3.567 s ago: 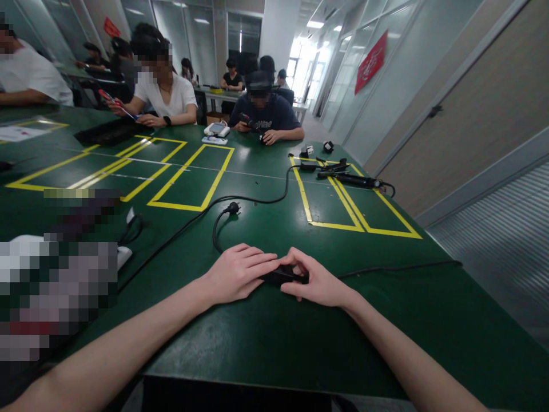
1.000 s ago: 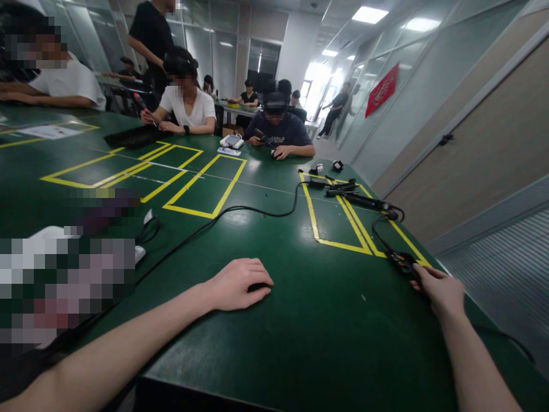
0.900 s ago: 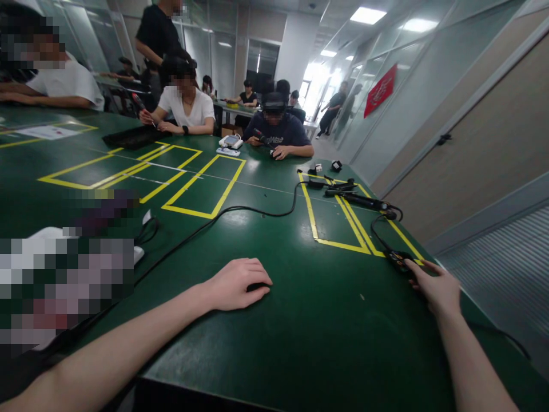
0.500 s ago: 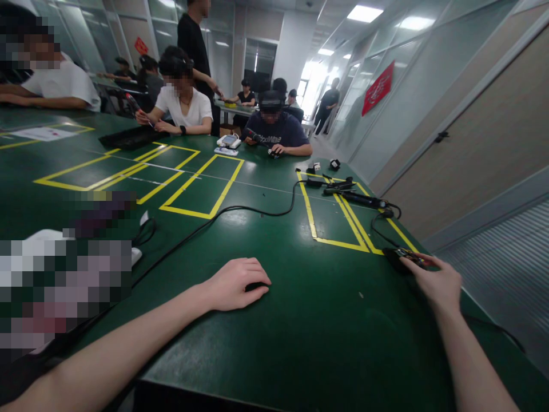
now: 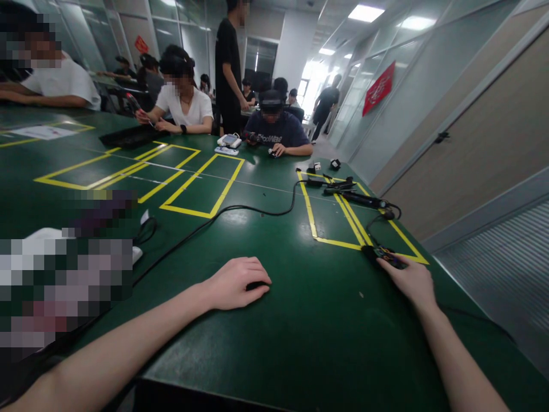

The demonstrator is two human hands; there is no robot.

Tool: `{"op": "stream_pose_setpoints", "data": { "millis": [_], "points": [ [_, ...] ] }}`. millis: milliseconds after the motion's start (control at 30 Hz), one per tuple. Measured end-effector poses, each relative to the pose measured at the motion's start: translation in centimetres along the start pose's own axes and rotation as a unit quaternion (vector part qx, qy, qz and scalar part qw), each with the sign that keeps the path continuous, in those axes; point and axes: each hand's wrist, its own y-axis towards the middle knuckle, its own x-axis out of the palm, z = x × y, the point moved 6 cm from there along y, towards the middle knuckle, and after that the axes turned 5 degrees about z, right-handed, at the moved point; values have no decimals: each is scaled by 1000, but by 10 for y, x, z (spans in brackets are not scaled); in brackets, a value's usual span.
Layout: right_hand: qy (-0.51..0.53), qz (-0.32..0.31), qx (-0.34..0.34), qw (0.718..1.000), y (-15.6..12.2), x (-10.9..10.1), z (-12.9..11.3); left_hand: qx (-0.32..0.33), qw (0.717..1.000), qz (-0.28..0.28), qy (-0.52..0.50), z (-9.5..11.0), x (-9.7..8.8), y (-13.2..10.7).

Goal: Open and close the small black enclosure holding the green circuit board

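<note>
My right hand [image 5: 407, 278] is pinching the small black cabled device [image 5: 383, 256], lying far-left of it; my left hand [image 5: 235, 284] is cupping a black plug [image 5: 257, 285].

The room was a long, open workroom with a green-topped table [image 5: 274, 343] marked out in yellow tape rectangles [image 5: 201, 186]. Along the right ran a beige panelled wall [image 5: 484, 114] followed by glazed partitions bearing a red sign [image 5: 378, 88], with a grey ribbed floor [image 5: 497, 274] below. Recessed ceiling panels [image 5: 364, 12] were lit overhead, strong daylight entered from the far end [image 5: 313, 77], and further tables [image 5: 257, 111] stood beyond.
</note>
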Motion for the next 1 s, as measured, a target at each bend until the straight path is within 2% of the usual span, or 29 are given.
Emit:
{"op": "stream_pose_setpoints", "data": {
  "millis": [100, 200, 267, 333, 433, 500, 567, 1000],
  "points": [
    [11, -67, -56, 996, -29, 21, -47, -3, 1000, 1, 2, 0, 0, 0],
    [82, -144, -152, 974, -74, 39, -109, -1, 1000, 25, 9, 1, -5, 1],
    [128, -207, -228, 943, -112, 46, -149, 1, 999, 48, 19, 2, -9, 0],
    [177, -258, -304, 900, -149, 46, -184, 1, 998, 61, 25, 3, -11, 0],
    [214, -332, -405, 825, -194, 43, -219, 2, 999, 46, 18, 4, -9, -1],
    [215, -351, -440, 798, -207, 41, -229, 7, 1000, 26, 13, 4, -6, -1],
    [217, -349, -453, 791, -209, 40, -231, 9, 1000, 15, 22, 4, -5, 0],
    [256, -271, -472, 799, -204, 32, -231, -35, 998, -7, 55, -3, 0, 0]
  ]
}}
